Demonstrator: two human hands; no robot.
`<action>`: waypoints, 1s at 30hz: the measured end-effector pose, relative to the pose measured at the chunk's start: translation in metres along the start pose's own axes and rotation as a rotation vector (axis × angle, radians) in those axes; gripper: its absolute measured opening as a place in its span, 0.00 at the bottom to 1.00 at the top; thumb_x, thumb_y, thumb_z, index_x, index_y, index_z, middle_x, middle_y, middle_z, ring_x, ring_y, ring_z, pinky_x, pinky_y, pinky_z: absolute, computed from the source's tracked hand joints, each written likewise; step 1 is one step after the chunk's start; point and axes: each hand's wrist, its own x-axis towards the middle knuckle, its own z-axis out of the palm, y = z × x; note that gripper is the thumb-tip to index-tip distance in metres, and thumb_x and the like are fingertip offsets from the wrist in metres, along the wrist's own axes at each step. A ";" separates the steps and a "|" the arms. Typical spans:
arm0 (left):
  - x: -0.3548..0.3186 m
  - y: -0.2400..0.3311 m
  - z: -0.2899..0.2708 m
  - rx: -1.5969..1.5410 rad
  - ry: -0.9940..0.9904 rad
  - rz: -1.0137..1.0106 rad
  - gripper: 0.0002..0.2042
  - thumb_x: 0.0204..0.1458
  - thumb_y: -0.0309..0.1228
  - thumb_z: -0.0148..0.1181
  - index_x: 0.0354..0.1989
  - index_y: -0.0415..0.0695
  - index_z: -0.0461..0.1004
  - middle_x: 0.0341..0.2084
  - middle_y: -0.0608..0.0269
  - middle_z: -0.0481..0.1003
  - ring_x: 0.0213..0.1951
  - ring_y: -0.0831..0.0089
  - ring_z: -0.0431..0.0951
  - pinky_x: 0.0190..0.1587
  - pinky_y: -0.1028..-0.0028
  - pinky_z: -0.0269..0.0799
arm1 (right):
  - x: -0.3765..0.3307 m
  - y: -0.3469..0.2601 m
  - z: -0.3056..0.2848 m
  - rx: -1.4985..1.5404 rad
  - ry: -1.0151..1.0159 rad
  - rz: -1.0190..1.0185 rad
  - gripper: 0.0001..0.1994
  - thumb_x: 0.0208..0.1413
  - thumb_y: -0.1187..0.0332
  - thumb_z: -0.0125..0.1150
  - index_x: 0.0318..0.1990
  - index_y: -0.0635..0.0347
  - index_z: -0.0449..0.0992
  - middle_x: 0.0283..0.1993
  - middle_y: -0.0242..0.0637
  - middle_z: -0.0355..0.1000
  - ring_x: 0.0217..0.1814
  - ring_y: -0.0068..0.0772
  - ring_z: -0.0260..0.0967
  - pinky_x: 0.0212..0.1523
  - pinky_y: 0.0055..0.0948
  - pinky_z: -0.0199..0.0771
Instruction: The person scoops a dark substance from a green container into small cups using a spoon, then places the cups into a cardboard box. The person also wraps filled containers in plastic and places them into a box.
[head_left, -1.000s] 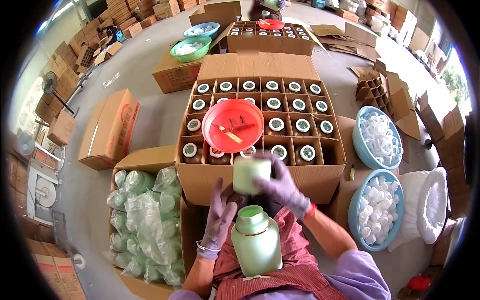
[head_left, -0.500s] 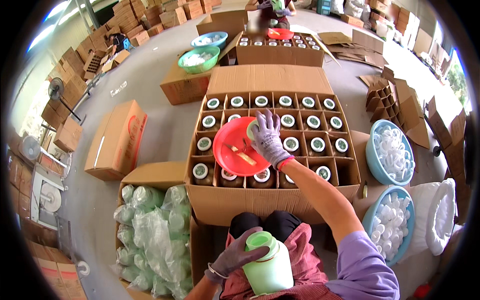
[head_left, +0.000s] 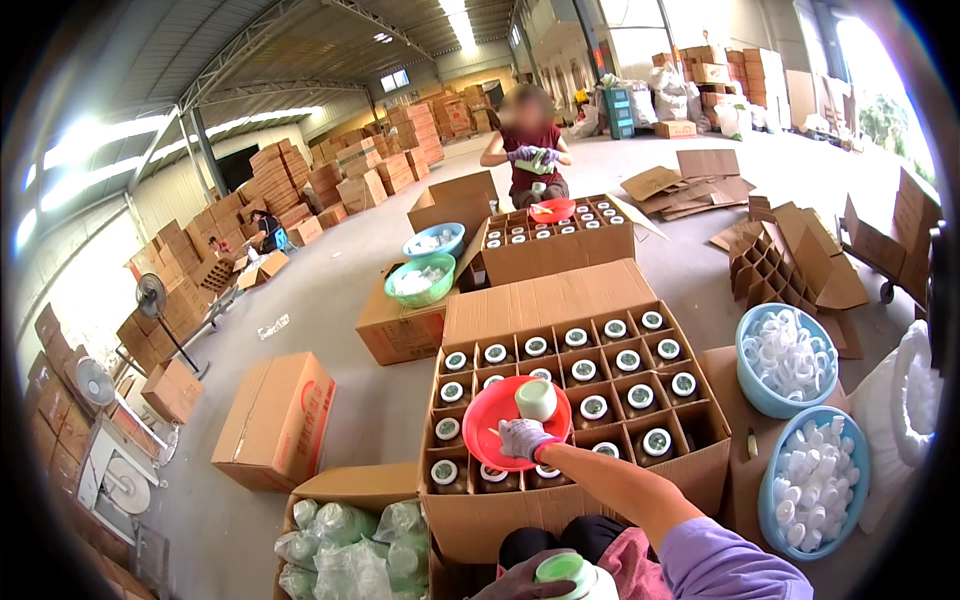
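I have the grey-gloved right hand [head_left: 524, 440] at the round red plastic bowl [head_left: 484, 412], fingers curled; I can't tell what they grip. The small pale-green cup [head_left: 536, 399] sits just beyond them. My dark-gloved left hand [head_left: 525, 582] holds the pale-green wide-mouthed jar [head_left: 580, 578].

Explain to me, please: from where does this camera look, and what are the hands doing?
No robot here: this is a person at work, seen through a wide fisheye camera worn on their own head, so straight edges bend. Their gloved left hand holds a pale green, wide-mouthed jar. The gloved right hand reaches into a round red plastic bowl, beside a small pale green cup; whether it grips anything is unclear. The bowl sits on a brown divided cardboard carton of white-lidded jars.
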 end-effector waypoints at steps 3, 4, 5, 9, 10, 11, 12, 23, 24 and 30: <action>-0.023 0.003 0.008 -0.066 0.030 0.013 0.33 0.42 0.27 0.74 0.60 0.43 0.67 0.52 0.64 0.73 0.57 0.72 0.70 0.61 0.67 0.64 | -0.035 -0.003 -0.025 0.523 -0.064 -0.012 0.18 0.57 0.64 0.47 0.51 0.64 0.70 0.38 0.44 0.76 0.40 0.38 0.77 0.34 0.38 0.79; -0.033 0.016 0.013 -0.088 0.057 0.040 0.34 0.41 0.26 0.74 0.60 0.43 0.67 0.51 0.64 0.73 0.56 0.71 0.70 0.61 0.67 0.64 | -0.055 -0.008 -0.042 0.754 -0.116 0.005 0.18 0.57 0.64 0.46 0.51 0.64 0.70 0.37 0.43 0.75 0.38 0.37 0.76 0.33 0.37 0.79; -0.043 0.030 0.014 -0.109 0.076 0.064 0.35 0.40 0.25 0.75 0.60 0.43 0.67 0.50 0.65 0.74 0.56 0.69 0.71 0.61 0.66 0.64 | -0.068 -0.003 -0.055 0.937 -0.221 -0.005 0.18 0.58 0.65 0.45 0.52 0.65 0.69 0.35 0.39 0.72 0.33 0.32 0.72 0.29 0.31 0.78; -0.076 0.084 0.019 -0.004 0.199 0.245 0.38 0.36 0.27 0.77 0.60 0.43 0.66 0.52 0.62 0.71 0.57 0.66 0.69 0.62 0.65 0.63 | -0.128 0.022 -0.077 1.439 0.013 0.080 0.17 0.65 0.54 0.48 0.48 0.59 0.71 0.24 0.28 0.65 0.21 0.21 0.62 0.21 0.22 0.66; -0.080 0.093 0.021 0.102 0.255 0.322 0.39 0.34 0.28 0.78 0.60 0.43 0.66 0.53 0.62 0.70 0.58 0.65 0.68 0.63 0.64 0.63 | -0.137 0.028 -0.085 1.547 0.032 0.100 0.18 0.67 0.51 0.48 0.44 0.58 0.72 0.22 0.27 0.63 0.20 0.19 0.60 0.20 0.22 0.64; -0.087 0.103 0.023 0.233 0.341 0.399 0.40 0.33 0.29 0.79 0.60 0.43 0.66 0.54 0.61 0.68 0.58 0.64 0.67 0.63 0.64 0.62 | -0.152 0.018 -0.102 1.508 0.116 0.001 0.17 0.68 0.52 0.45 0.39 0.56 0.70 0.20 0.26 0.62 0.18 0.19 0.58 0.19 0.24 0.61; -0.085 0.108 0.026 0.394 0.406 0.490 0.41 0.32 0.30 0.80 0.60 0.43 0.65 0.55 0.60 0.67 0.59 0.63 0.66 0.63 0.63 0.62 | -0.164 0.024 -0.115 1.564 0.195 -0.067 0.14 0.69 0.56 0.46 0.41 0.57 0.69 0.24 0.29 0.64 0.20 0.22 0.61 0.24 0.26 0.70; -0.050 0.092 0.064 1.433 0.707 0.868 0.37 0.35 0.35 0.77 0.57 0.43 0.66 0.52 0.56 0.68 0.58 0.53 0.66 0.61 0.56 0.62 | -0.281 -0.003 -0.135 1.310 -0.019 -0.137 0.20 0.69 0.60 0.45 0.64 0.58 0.59 0.29 0.30 0.68 0.23 0.21 0.68 0.23 0.24 0.72; -0.048 0.087 0.058 1.426 0.695 0.815 0.40 0.32 0.41 0.80 0.55 0.43 0.66 0.53 0.52 0.66 0.59 0.47 0.63 0.62 0.51 0.59 | -0.288 -0.003 -0.131 1.367 -0.079 -0.137 0.20 0.69 0.62 0.44 0.65 0.57 0.59 0.29 0.30 0.67 0.23 0.20 0.69 0.24 0.23 0.73; -0.038 0.083 0.054 1.498 0.673 0.632 0.39 0.27 0.44 0.78 0.55 0.47 0.72 0.53 0.57 0.66 0.59 0.49 0.61 0.61 0.52 0.59 | -0.304 -0.018 -0.133 1.396 -0.072 -0.054 0.18 0.68 0.63 0.47 0.61 0.59 0.64 0.33 0.31 0.72 0.27 0.18 0.74 0.26 0.21 0.76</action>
